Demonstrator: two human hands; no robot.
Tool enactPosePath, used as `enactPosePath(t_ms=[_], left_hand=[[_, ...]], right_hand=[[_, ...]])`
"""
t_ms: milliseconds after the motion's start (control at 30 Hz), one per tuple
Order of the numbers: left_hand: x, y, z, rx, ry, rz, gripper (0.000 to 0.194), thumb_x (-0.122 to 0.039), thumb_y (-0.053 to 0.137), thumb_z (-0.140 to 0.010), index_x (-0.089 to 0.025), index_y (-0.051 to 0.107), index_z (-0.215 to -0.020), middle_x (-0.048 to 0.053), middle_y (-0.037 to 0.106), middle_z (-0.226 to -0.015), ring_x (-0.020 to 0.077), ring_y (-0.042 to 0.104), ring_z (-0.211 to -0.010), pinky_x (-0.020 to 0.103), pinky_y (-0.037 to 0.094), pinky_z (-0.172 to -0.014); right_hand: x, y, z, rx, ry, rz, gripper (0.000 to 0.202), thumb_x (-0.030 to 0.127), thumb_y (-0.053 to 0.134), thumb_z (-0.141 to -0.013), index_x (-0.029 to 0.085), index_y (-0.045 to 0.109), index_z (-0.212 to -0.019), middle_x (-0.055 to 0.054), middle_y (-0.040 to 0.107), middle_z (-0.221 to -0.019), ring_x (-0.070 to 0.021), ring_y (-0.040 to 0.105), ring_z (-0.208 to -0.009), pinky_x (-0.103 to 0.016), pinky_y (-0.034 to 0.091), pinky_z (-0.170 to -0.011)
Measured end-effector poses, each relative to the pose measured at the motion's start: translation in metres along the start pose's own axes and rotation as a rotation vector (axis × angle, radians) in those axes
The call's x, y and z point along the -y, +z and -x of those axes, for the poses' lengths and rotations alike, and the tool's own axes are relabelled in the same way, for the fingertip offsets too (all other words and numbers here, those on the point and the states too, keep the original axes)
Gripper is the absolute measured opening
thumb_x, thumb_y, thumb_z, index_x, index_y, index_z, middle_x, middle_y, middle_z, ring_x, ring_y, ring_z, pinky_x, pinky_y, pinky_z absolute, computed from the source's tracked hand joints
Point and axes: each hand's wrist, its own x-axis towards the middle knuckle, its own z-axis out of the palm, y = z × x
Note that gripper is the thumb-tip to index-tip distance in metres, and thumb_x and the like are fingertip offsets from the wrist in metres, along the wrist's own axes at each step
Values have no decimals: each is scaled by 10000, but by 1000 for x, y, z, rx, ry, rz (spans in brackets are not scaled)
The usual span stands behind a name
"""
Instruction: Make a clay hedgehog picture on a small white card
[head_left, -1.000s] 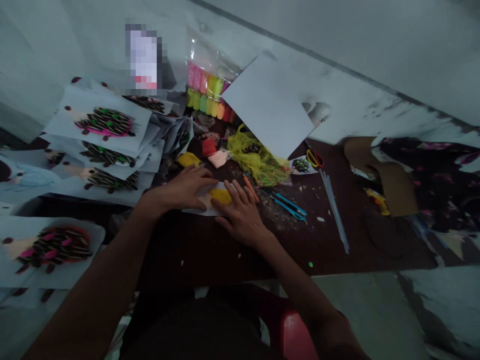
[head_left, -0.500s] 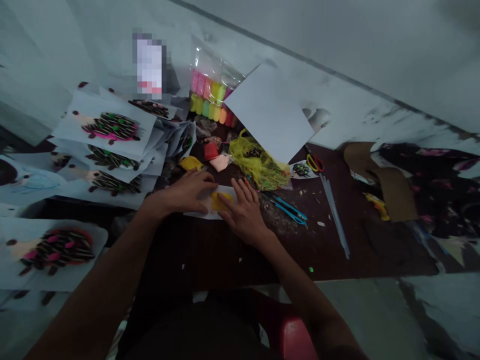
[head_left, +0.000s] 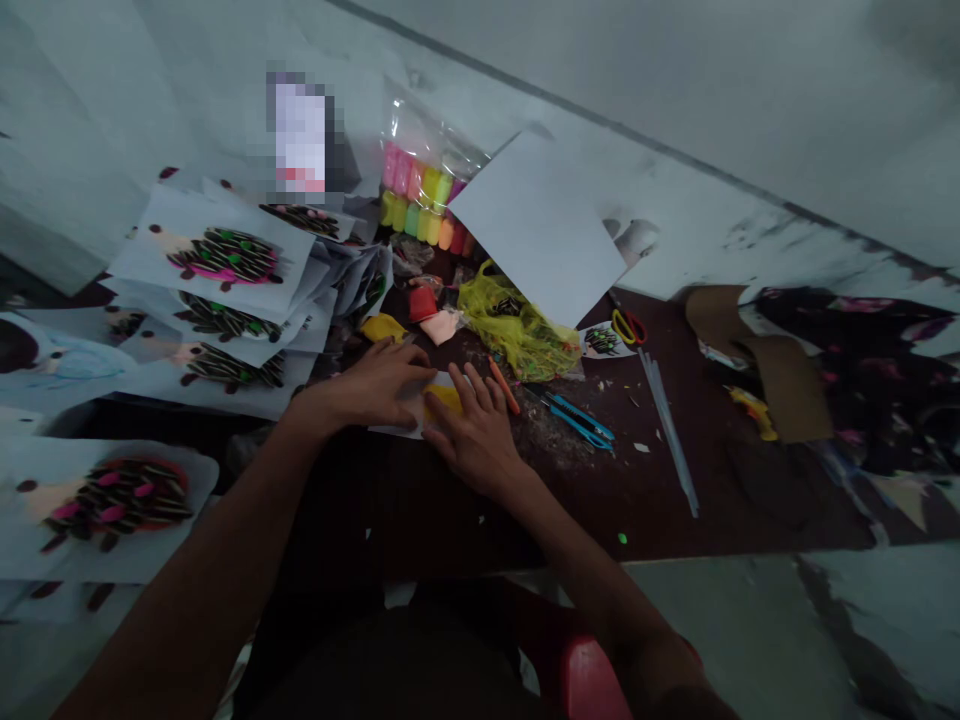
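Note:
On the dark table, a small white sheet of paper (head_left: 397,431) lies under both my hands. A flattened patch of yellow modelling clay (head_left: 444,397) sits on it. My left hand (head_left: 379,383) rests at the paper's left side, fingers stretched and curved, thumb near the clay. My right hand (head_left: 477,425) lies over the paper's right part, fingers spread, its fingers partly covering the clay. An orange stick-like tool (head_left: 504,386) lies just beyond my right fingers. Above my left hand is a larger lump of yellow clay (head_left: 383,327).
Stacked sheets with clay hedgehogs (head_left: 225,255) fill the left. Behind are a bag of coloured clay (head_left: 420,200), a yellow-green plastic bag (head_left: 517,330) and a blank white sheet (head_left: 544,230). To the right lie a blue cutter (head_left: 577,418), scissors (head_left: 628,327) and clear sticks (head_left: 669,430).
My right hand has shifted slightly left and down over the yellow clay, uncovering more of the orange tool. My left hand stays nearly in place.

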Motion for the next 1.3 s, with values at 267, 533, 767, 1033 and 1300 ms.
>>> enactPosePath(t_ms=[267, 533, 767, 1033, 1300], left_hand=[[1, 2, -1, 1, -13, -14, 654, -361, 746, -688, -227, 638, -1319, 95, 584, -1314, 334, 497, -1212, 447, 325, -1082], [2, 1, -1, 7, 6, 2, 633, -373, 740, -714, -192, 650, -1313, 118, 562, -1336, 341, 495, -1211, 461, 329, -1087], [-2, 1, 1, -6, -8, 19, 617, -397, 751, -735, -169, 654, -1300, 120, 562, -1314, 340, 477, -1246, 484, 259, -1136], [-3, 1, -1, 2, -26, 4, 633, -369, 759, -721, -195, 638, -1317, 107, 573, -1315, 334, 472, -1255, 469, 265, -1127], [-5, -1, 0, -13, -16, 30, 567, -345, 763, -716, -192, 670, -1253, 110, 591, -1284, 340, 485, -1235, 465, 278, -1111]], right_hand=[[-12, 0, 7, -45, 87, 32, 454, 413, 622, -952, 239, 606, -1370, -142, 313, -1636, -339, 189, -1539, -531, 214, -1208], [-15, 5, 12, -58, 101, 31, 412, 401, 602, -965, 251, 620, -1348, -144, 350, -1616, -343, 223, -1526, -555, 244, -1186], [-9, 3, 20, -66, 79, 15, 418, 434, 594, -967, 259, 634, -1345, -129, 309, -1640, -336, 186, -1539, -524, 202, -1214], [-11, 3, 24, -99, 112, 13, 433, 455, 559, -980, 252, 606, -1359, -144, 312, -1637, -329, 176, -1545, -580, 253, -1176], [-13, -1, 16, -87, 125, 17, 397, 431, 567, -982, 267, 636, -1336, -136, 320, -1634, -336, 204, -1537, -566, 238, -1189]])
